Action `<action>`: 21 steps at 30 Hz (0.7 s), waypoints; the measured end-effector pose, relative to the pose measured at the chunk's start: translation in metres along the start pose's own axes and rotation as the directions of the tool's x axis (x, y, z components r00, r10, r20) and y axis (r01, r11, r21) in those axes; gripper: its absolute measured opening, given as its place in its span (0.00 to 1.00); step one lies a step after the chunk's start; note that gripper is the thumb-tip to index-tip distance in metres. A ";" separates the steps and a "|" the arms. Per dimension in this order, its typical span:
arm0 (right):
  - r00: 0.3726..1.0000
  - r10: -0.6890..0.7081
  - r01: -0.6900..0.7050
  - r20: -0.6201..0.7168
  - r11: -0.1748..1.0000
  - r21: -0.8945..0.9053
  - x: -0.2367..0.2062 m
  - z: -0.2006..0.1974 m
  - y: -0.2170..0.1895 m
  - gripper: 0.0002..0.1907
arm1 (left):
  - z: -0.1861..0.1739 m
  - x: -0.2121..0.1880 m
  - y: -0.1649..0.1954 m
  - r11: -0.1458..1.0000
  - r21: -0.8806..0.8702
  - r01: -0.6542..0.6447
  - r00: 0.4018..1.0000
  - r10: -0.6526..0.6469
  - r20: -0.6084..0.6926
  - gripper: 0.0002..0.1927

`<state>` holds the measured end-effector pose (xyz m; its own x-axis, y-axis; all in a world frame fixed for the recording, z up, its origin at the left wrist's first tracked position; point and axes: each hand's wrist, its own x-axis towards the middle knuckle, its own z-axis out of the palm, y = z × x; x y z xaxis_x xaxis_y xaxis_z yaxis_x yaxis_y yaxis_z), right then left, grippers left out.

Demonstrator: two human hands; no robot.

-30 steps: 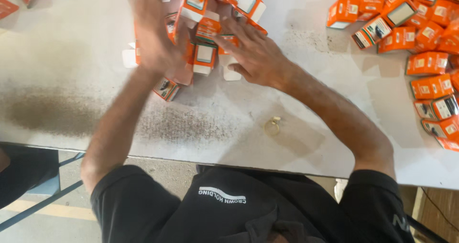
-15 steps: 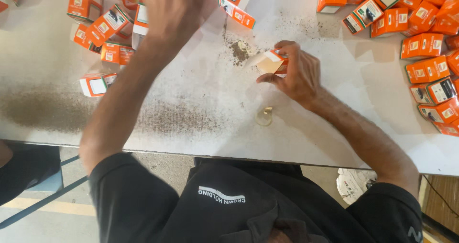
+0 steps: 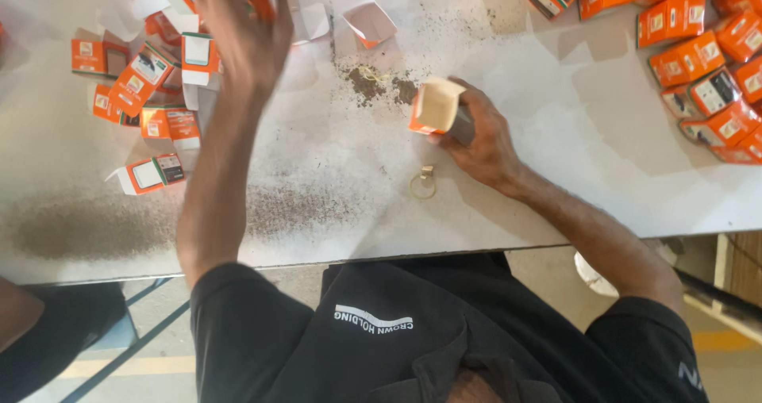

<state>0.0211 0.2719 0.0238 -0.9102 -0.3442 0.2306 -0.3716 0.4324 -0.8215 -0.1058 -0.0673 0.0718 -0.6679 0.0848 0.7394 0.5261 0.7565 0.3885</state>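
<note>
The table (image 3: 556,189) is the biggest thing here, a flat white sheet worn grey and speckled with dark grit, and that grit is my first worry: a box set down on it could slide or pick up dirt. Across the upper left lies a loose heap (image 3: 147,94) of orange and white cartons, thin folded card, some flattened, some gaping; my left hand (image 3: 246,38) reaches up over them, blurred, so I cannot tell whether it grips anything, and a careless sweep there could scatter them off the edge. At the upper right the stacked boxes (image 3: 698,62) sit closed and tidy. My right hand (image 3: 484,137), centre right, is clenched round a small open box (image 3: 435,108) (flap up, pale inside) tipped on its side; squeezing too hard would crush the soft card. Just below it a little brass ring (image 3: 423,184) lies loose on the table, easy to knock away with my wrist.
</note>
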 end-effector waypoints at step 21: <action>0.990 -0.111 0.118 0.084 0.990 -0.082 -0.001 0.018 -0.011 0.36 | -0.027 -0.111 0.137 0.971 -0.069 -0.230 0.799 0.229 0.556 0.28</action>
<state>0.0296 0.2529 0.0231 -0.8447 -0.4587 0.2758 -0.4901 0.4561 -0.7428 0.0542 0.0091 0.0579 -0.7058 0.6017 0.3738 0.7009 0.6698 0.2452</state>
